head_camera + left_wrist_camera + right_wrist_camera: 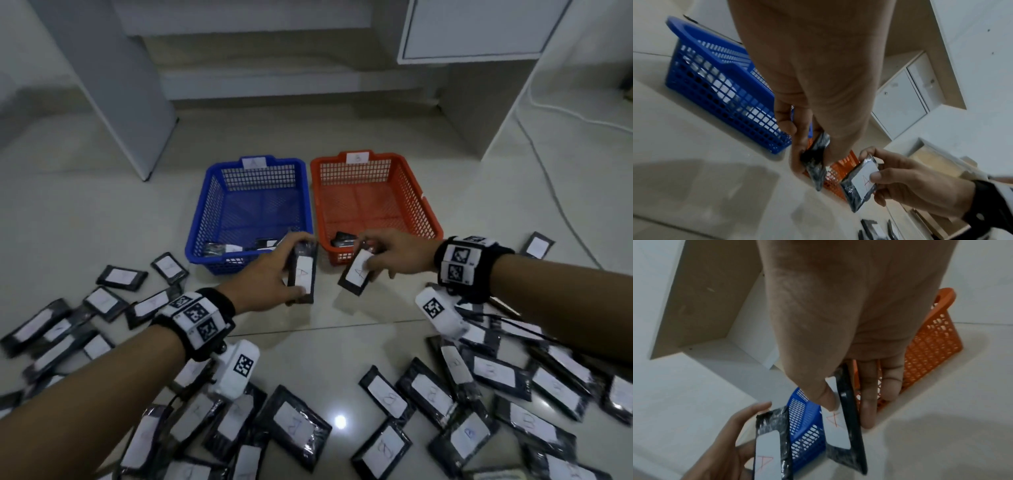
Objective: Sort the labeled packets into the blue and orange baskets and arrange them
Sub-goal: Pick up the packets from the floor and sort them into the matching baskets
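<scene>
I have a packet in each hand, both raised off the floor just in front of the two baskets; my left hand grips its packet by the long edges, thumb on the near side and fingers wrapped over the far end, so the white label faces up at me and I can read the red A on it; my right hand pinches the other packet with the thumb pressed on the label and the fingers curled underneath, tilted toward me for the same reason, and it too shows an A. The blue basket stands on the left with a tag on its far rim that looks like an A, though it is faint; the orange basket is touching or almost touching it on the right, its tag too faint to read. I judge that both packets belong in the blue one, so my right hand, which hangs in front of the orange basket, will have to cross left. A few packets already lie at the near end of each basket; I keep them low there to leave the far part free for neat rows. The loose packets are spread across the near floor on both sides, labels up, within easy reach.
</scene>
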